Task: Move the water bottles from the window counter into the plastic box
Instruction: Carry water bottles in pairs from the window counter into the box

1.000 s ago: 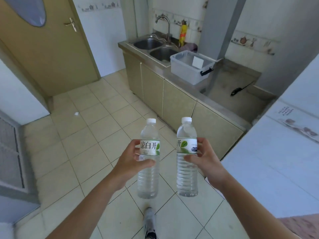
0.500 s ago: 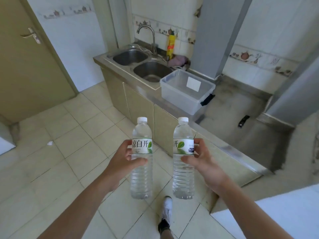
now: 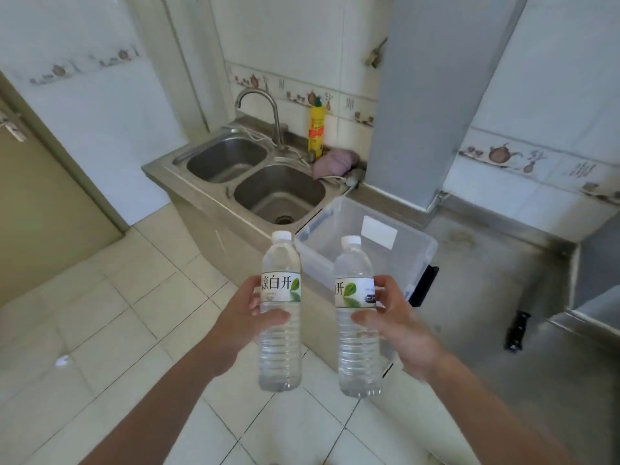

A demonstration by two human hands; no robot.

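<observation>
- Water bottles, two, clear plastic, white caps, white labels with green leaf and dark characters; both upright, both off any surface, carried in front of the body above the tiled floor (image 3: 110,317); a gap between them, not touching.
- Left bottle (image 3: 280,313): gripped round the middle by left hand (image 3: 246,325); thumb across the front below the label, fingers curled behind; full of clear liquid.
- Right bottle (image 3: 357,317): gripped by right hand (image 3: 391,325); thumb on the front below the label, fingers wrapped round the label's far side; cap seen against the box interior.
- Hands apart, each clamped on its own bottle; both forearms bare, reaching in from the bottom edge.
- Plastic box (image 3: 419,253): translucent, lidless, white sticker on the inner far wall, black latch on the right end; sits on the steel counter (image 3: 486,297) just right of the sink; nothing visible inside; just beyond the bottles.
- Double sink (image 3: 235,182): two steel basins, curved faucet (image 3: 265,109) behind; yellow squeeze bottle (image 3: 316,129) upright at the back wall; pink cloth (image 3: 335,162) bunched beside it.
- Small black object (image 3: 518,330) flat on the counter, well right of the box; kind unclear.
- Grey column (image 3: 429,95) rising from the counter behind the box; white wall tiles with a teapot-pattern border.
- Tan door (image 3: 40,213) at far left, metal handle at the edge of view.
</observation>
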